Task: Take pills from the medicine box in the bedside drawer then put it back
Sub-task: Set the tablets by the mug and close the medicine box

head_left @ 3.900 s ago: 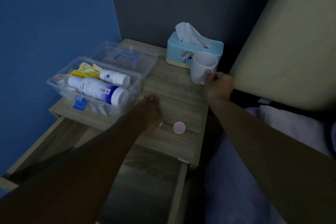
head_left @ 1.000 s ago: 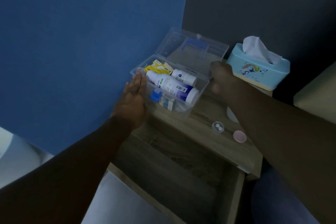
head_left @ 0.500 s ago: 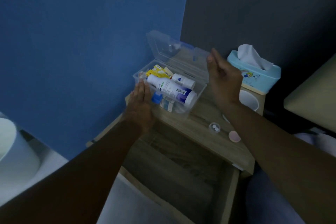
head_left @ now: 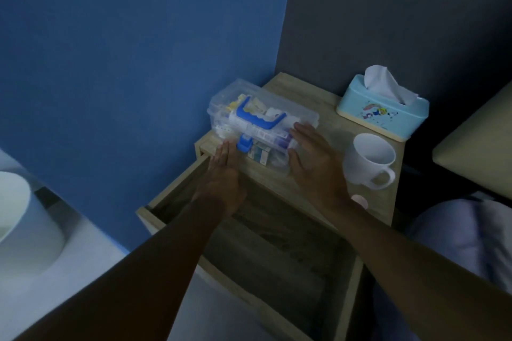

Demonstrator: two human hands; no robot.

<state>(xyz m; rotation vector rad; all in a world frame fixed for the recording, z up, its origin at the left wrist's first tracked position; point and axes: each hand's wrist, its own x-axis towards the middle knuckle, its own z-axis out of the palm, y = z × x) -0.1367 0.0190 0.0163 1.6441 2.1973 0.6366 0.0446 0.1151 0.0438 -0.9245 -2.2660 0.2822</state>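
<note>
On top of the wooden bedside table (head_left: 327,130), tucked into a corner where a blue wall meets a dark grey one, sits the clear medicine box (head_left: 260,122) with its lid down and blue handle on top. My left hand (head_left: 224,174) lies flat, fingers straight, at the box's near left corner beside the blue latch (head_left: 244,144). My right hand (head_left: 313,163) rests open-palmed against its right end, gripping nothing. Below them the drawer (head_left: 277,252) stands pulled out. To the right stand a white mug (head_left: 370,159) and a light blue tissue box (head_left: 383,113); a small pink cap (head_left: 359,201) peeks past my right wrist. Dim light.
</note>
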